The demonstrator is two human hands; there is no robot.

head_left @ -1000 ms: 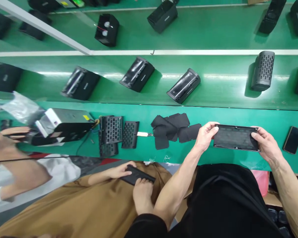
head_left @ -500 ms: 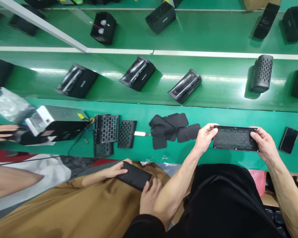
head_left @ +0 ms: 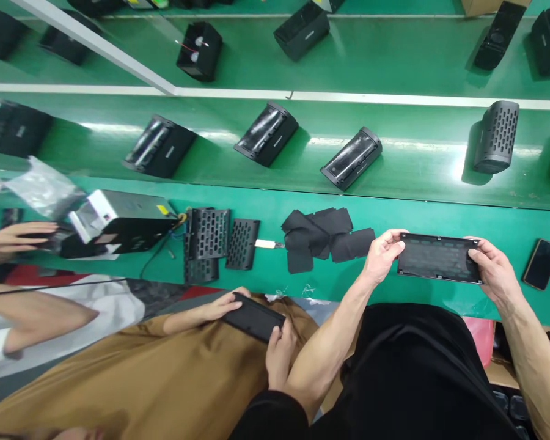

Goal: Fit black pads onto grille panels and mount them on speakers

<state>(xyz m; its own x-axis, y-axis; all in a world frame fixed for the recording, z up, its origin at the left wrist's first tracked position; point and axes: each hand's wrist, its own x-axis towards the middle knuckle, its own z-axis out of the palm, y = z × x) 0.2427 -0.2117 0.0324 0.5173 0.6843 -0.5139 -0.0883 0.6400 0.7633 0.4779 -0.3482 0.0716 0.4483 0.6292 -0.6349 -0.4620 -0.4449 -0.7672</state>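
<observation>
I hold a flat black rectangular grille panel (head_left: 437,258) level over the front of the green bench. My left hand (head_left: 382,256) grips its left end, thumb on top. Its right end is pinched by my right hand (head_left: 494,273), fingers curled round the edge. A pile of black fabric patches (head_left: 323,237) lies just left of my left hand.
A phone (head_left: 541,272) lies right of my right hand. Perforated black grilles (head_left: 220,241) and a silver box (head_left: 119,223) sit further left. Black speakers (head_left: 351,157) ride the conveyor behind. A co-worker in brown holds a black panel (head_left: 254,318) on their lap.
My hands and the panel have hardly moved. The co-worker on the left has shifted their hands along the panel on their lap.
</observation>
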